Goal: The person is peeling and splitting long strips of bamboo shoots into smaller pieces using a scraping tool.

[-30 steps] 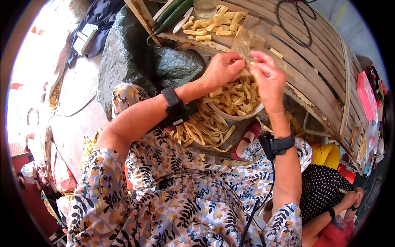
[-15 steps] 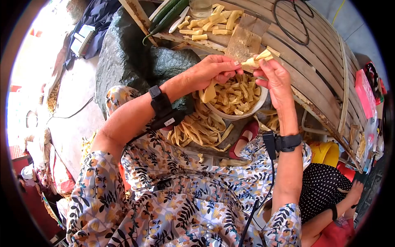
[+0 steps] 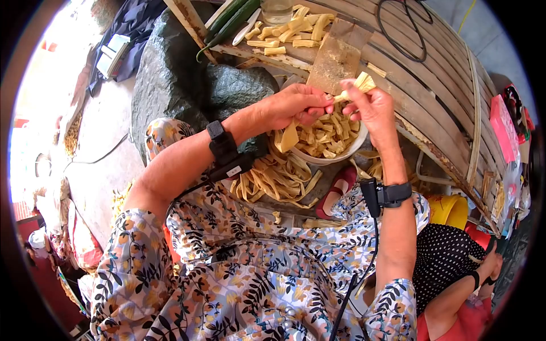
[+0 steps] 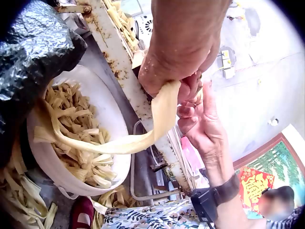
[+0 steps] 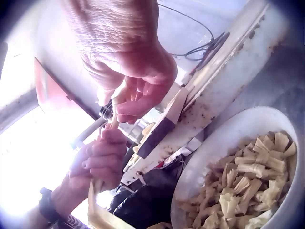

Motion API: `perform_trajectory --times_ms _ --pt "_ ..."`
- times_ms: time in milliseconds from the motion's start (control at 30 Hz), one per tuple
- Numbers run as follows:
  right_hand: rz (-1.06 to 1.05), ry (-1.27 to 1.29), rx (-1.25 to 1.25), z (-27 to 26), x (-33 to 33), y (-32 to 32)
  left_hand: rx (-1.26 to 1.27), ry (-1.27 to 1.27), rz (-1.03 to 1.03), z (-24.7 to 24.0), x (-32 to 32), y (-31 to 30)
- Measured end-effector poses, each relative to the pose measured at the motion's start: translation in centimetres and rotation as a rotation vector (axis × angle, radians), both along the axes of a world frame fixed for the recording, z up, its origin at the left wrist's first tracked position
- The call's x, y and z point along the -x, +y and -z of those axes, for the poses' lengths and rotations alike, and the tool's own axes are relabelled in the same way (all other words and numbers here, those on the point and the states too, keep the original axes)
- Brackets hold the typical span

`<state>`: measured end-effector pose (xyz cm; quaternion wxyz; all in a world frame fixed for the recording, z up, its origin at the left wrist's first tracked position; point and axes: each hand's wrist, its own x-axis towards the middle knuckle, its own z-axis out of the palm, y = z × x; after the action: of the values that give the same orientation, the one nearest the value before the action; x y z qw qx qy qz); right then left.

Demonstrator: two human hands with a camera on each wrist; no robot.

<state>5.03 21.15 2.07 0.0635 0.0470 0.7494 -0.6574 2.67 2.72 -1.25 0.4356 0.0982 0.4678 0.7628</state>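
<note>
Over a white tub (image 3: pixel 325 161) of short folded yellow pieces (image 3: pixel 335 136), both hands work on one pale yellow bundle of strips (image 3: pixel 365 82). My left hand (image 3: pixel 293 105) pinches its narrow lower end between thumb and fingers. A long flat strip (image 4: pixel 164 112) runs out of the left hand and droops across the tub in the left wrist view. My right hand (image 3: pixel 376 111) holds the bundle nearer its fanned, cut-looking end, with curled fingers around it in the right wrist view. Part of the bundle is hidden by the fingers.
A slatted table (image 3: pixel 421 96) beyond the tub carries a small board (image 3: pixel 335 59), several yellow pieces (image 3: pixel 301 28), cucumbers (image 3: pixel 234 23), a white-handled knife (image 3: pixel 247 27) and a black cable (image 3: pixel 401 45). Loose strips (image 3: pixel 273 176) lie below; a dark plastic bag (image 3: pixel 239 94) stands left. Another person (image 3: pixel 455 301) sits right.
Both hands have come down from the board's edge and drawn slightly apart, exposing the bundle's fanned end. Over the last half second the right hand shifted a little left along it.
</note>
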Motion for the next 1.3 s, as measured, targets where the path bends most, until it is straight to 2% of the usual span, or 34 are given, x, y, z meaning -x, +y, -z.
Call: perform_trajectory --times_ms 100,267,367,467,667,767,900,1000,1100,1133,1167,1200,1300 --pt "-0.089 0.047 0.047 1.0 0.2 0.0 0.030 0.012 -0.021 -0.5 -0.2 0.0" --pt "0.005 0.011 0.342 0.4 0.2 0.5 0.001 0.004 -0.007 -0.5 0.4 -0.5" --pt "-0.100 -0.030 0.317 0.9 0.4 1.2 0.011 -0.019 0.019 -0.3 0.3 -0.7" --pt "-0.072 -0.056 0.197 0.2 0.2 0.9 0.015 -0.015 0.064 0.0 0.6 -1.3" --pt "-0.001 0.017 0.183 0.9 1.5 2.3 0.322 0.484 0.001 -2.2 1.4 -1.7" --pt "0.051 0.016 0.179 0.0 1.9 2.2 0.381 0.538 -0.035 -2.9 2.6 -2.2" --pt "0.091 0.054 0.215 -0.6 2.4 1.6 0.358 0.486 -0.023 -3.5 3.5 -2.3" --pt "0.125 0.111 0.136 -0.7 2.6 1.1 0.354 0.726 -0.043 -2.8 3.9 -1.6" --pt "0.116 0.209 -0.042 -0.2 2.8 0.2 0.419 0.957 -0.182 -2.9 3.6 0.2" --pt "0.114 0.278 -0.097 0.4 2.8 -0.3 0.333 1.020 -0.245 -2.7 3.7 0.8" --pt "0.113 0.345 -0.151 0.8 2.7 -0.8 0.335 0.974 -0.238 -2.6 3.6 0.9" --pt "0.117 0.312 -0.010 0.3 2.5 -1.4 0.334 0.927 -0.229 -3.1 3.3 1.1" --pt "0.159 0.372 0.023 -0.2 2.3 -1.0 0.367 0.858 -0.209 -3.3 3.3 1.4"
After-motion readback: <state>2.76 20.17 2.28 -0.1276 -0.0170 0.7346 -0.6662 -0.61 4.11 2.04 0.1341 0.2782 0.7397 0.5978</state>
